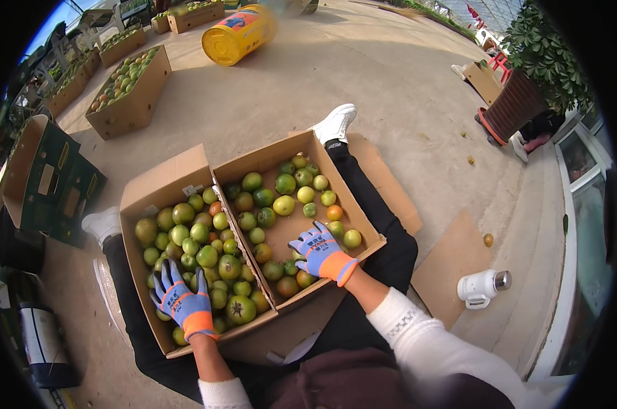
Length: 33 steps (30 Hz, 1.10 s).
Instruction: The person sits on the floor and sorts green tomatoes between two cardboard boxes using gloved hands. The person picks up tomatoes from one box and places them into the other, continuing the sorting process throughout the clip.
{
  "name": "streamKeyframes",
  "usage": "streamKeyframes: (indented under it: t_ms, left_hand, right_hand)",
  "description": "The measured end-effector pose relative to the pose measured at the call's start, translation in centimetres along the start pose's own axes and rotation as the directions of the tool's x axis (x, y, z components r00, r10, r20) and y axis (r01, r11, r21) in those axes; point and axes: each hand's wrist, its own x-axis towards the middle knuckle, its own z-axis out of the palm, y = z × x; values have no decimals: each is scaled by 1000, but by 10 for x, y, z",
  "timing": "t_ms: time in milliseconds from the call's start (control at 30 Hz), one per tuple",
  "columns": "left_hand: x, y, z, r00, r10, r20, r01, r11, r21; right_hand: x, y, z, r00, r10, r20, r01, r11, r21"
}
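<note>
A cardboard box (165, 176) lies open between my legs, split in two by a cardboard divider (247, 250) with a ragged edge. Green and reddish tomatoes (229, 267) are heaped in its left section. My left hand (178, 296), in a blue and orange work glove, rests on that heap with fingers spread. Fewer tomatoes (285, 184) lie in the right section, around a patch of bare cardboard. There my right hand (321, 254), gloved alike, reaches down near the front wall with fingers bent. A tomato shows partly under its fingers; whether it is gripped is hidden.
Tomato-filled cardboard boxes (150, 105) stand ahead on the left, near green cartons (58, 179). A yellow bucket (239, 36) lies on its side. At right are a white thermos (482, 289), flat cardboard (444, 266), a potted plant (523, 99) and a window frame (564, 204).
</note>
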Motion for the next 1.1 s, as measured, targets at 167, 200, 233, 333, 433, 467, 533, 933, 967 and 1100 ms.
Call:
streamKeyframes:
  t_ms: [167,200,233,333,433,467,533,933,967,1100]
  left_hand:
    - [-17,-18,-24,986,38,163,-49,997,65]
    - [-26,-22,-28,993,54,103,-67,990,128]
    - [-29,-25,-35,988,-33,153,4,982,190]
    - [-27,-58,-45,922,-153,355,107,984,145]
    - [-35,-52,-35,998,35,59,-42,992,119]
    - [-38,-48,-34,1000,9,12,-11,995,97]
    - [-34,-38,-37,991,99,-89,-91,991,95]
    - [-53,94,-27,784,618,-62,-523,603,-602]
    - [-55,90,-24,784,618,-62,-515,590,-622]
    - [-48,63,-25,905,416,-85,-387,726,-569]
  right_hand:
    - [4,0,1,965,132,-225,-94,981,170]
    - [5,0,1,952,154,-265,-103,975,199]
    - [5,1,2,936,180,-303,-113,967,227]
    - [5,2,1,927,178,-329,-99,965,243]
    - [6,3,2,911,179,-371,-74,957,281]
    - [6,3,3,902,181,-393,-64,954,294]
    - [6,4,4,849,193,-493,-22,944,330]
    - [-42,-48,-27,952,109,-286,281,55,958]
    - [-45,-50,-28,933,93,-349,333,154,930]
    - [-43,-40,-43,914,36,-405,282,662,695]
